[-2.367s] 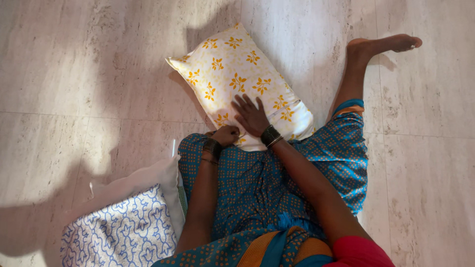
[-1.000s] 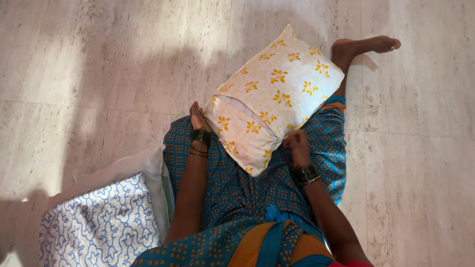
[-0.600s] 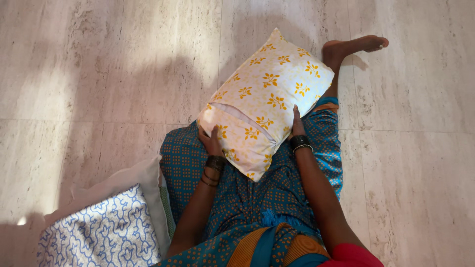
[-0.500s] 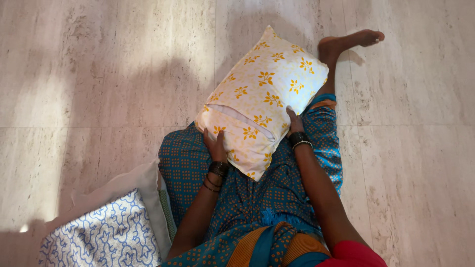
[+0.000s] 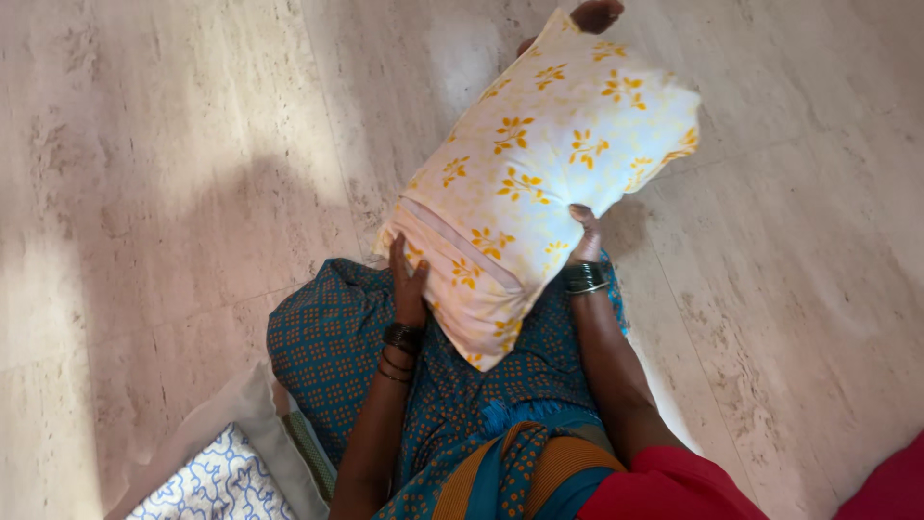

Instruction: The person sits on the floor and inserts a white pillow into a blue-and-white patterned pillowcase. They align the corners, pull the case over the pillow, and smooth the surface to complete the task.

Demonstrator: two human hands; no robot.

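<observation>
Since half a second ago the pillow (image 5: 549,164) has swung up and over toward one o'clock, and it now hides all of my outstretched foot (image 5: 597,13) except the toes at twelve o'clock. Both my hands have stayed on it. My left hand (image 5: 408,287) lies flat against its lower left side, fingers spread and pointing up, pressing rather than gripping. My right hand (image 5: 583,234) is mostly tucked behind the right side; I see only the knuckles and the bangle (image 5: 584,277), so I cannot tell whether those fingers pinch the cover or just push.

Between my palms the pillow is lifted above my lap, tilted, with its flap end (image 5: 452,255) low toward six o'clock and its free corner out at two o'clock.

I judge the hold to be weak: two palms squeezing a soft, smooth cover. If either hand eases, the pillow may slide down onto my blue dotted skirt (image 5: 337,337) or tip off toward two o'clock onto the stone floor (image 5: 154,193). The flap sits at the low end, so the filling could sag out through it.

At seven o'clock, well apart from my hands, another pillow with a blue pattern (image 5: 217,481) lies on the floor; it is out of the way.
</observation>
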